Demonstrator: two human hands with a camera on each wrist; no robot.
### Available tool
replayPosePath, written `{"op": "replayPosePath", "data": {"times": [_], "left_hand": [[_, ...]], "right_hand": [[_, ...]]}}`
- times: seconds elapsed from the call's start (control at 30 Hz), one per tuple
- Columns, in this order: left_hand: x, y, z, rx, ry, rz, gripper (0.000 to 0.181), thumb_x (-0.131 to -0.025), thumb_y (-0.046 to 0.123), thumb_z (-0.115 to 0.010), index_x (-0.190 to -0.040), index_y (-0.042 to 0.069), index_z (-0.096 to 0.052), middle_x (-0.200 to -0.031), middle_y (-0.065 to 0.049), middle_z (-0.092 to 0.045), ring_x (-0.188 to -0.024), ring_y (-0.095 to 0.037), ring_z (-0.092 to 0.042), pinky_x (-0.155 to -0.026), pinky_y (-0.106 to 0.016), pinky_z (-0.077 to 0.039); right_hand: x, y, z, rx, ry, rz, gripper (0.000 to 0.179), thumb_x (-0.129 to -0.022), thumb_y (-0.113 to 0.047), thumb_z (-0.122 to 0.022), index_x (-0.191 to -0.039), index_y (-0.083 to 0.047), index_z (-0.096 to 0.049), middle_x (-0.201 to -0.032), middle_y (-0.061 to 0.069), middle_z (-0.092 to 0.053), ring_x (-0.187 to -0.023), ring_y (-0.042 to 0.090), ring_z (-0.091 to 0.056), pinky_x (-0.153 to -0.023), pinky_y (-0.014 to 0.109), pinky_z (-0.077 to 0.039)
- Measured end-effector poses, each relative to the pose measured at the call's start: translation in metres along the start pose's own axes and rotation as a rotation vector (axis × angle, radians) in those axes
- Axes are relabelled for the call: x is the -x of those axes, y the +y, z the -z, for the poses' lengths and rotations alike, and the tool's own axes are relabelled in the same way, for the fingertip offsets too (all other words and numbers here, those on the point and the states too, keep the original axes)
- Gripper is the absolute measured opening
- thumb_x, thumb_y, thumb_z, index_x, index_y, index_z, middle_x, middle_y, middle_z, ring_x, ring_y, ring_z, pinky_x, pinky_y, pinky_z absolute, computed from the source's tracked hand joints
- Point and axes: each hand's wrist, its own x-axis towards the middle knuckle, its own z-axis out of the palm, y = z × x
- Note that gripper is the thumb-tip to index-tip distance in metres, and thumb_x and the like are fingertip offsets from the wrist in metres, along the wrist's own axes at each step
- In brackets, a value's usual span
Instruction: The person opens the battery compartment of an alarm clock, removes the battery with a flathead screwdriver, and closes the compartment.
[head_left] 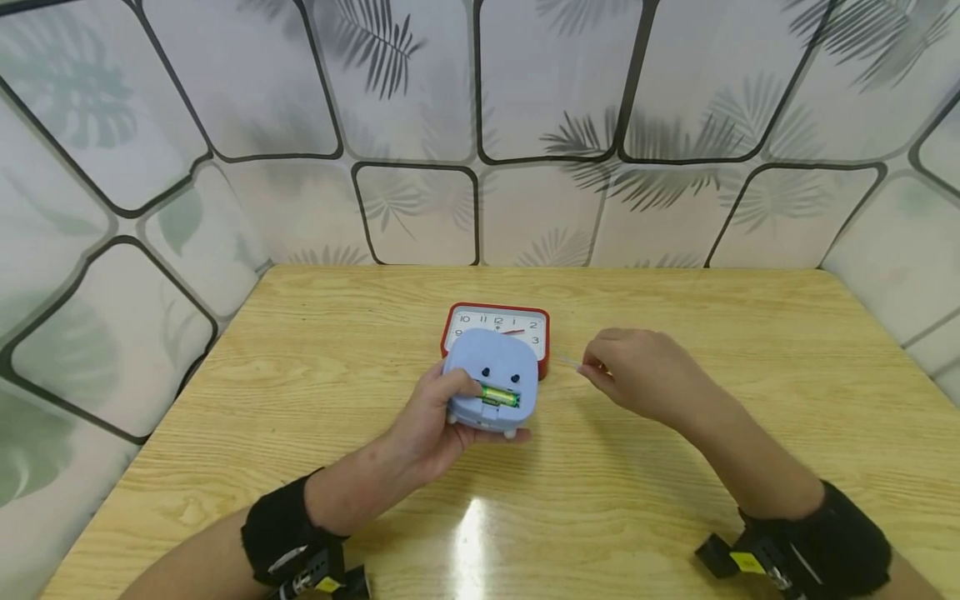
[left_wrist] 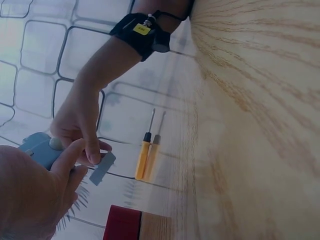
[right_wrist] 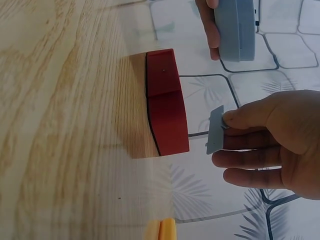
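My left hand [head_left: 442,417] grips a light blue alarm clock [head_left: 487,350], back side up and tilted. Its battery compartment lies uncovered, with a green and gold battery [head_left: 500,396] inside. The thumb rests at the compartment's left end, while the fingers support the clock from underneath. To the right, apart from the clock, my right hand [head_left: 648,371] pinches a small light blue battery cover [right_wrist: 215,131] between thumb and index finger. From the head the cover shows only as a thin pale edge.
A red rectangular clock [head_left: 498,317] rests face up on the wooden table [head_left: 337,333], just behind the blue clock and partly covered by it. A screwdriver [left_wrist: 143,157] with a yellow-orange handle lies on the table. Patterned cloth [head_left: 420,208] rises beyond the table.
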Motion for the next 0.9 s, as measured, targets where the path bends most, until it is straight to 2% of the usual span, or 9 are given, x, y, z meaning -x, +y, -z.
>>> {"op": "replayPosePath", "data": {"times": [0.23, 0.43, 0.7, 0.9], "left_hand": [[0.001, 0.0, 0.0, -0.009, 0.003, -0.002, 0.065, -0.082, 0.003, -0.038, -0.146, 0.007, -0.033, -0.119, -0.015, -0.06, -0.099, -0.029, -0.068, -0.087, -0.056, -0.057], [0.0, 0.0, 0.0, -0.009, -0.007, -0.013, 0.065, -0.083, 0.004, -0.037, -0.148, 0.007, -0.033, -0.12, -0.015, -0.06, -0.098, -0.028, -0.069, -0.082, -0.051, -0.06], [0.0, 0.0, 0.0, -0.019, 0.012, -0.01, 0.065, -0.082, 0.004, -0.037, -0.147, 0.007, -0.033, -0.12, -0.015, -0.062, -0.096, -0.029, -0.069, -0.08, -0.051, -0.06], [0.001, -0.001, 0.0, -0.015, 0.011, -0.002, 0.065, -0.082, 0.004, -0.037, -0.147, 0.007, -0.034, -0.118, -0.015, -0.062, -0.096, -0.029, -0.069, -0.082, -0.052, -0.059]], "right_hand": [[-0.001, 0.001, -0.001, -0.012, -0.059, -0.022, 0.012, -0.085, -0.014, -0.078, -0.077, -0.013, -0.069, -0.073, -0.005, -0.061, -0.062, 0.008, -0.052, -0.056, 0.027, -0.048], [-0.002, 0.0, -0.002, -0.015, -0.104, -0.035, 0.011, -0.086, -0.015, -0.077, -0.078, -0.014, -0.069, -0.074, -0.005, -0.061, -0.063, 0.008, -0.051, -0.056, 0.028, -0.048], [-0.003, 0.001, -0.007, -0.01, -0.101, -0.026, 0.015, -0.087, -0.015, -0.075, -0.075, -0.016, -0.067, -0.071, -0.007, -0.057, -0.061, 0.007, -0.047, -0.055, 0.027, -0.045], [-0.003, 0.002, -0.01, -0.019, -0.109, -0.018, 0.016, -0.087, -0.013, -0.075, -0.074, -0.016, -0.067, -0.071, -0.007, -0.058, -0.062, 0.008, -0.05, -0.056, 0.029, -0.046]]}}
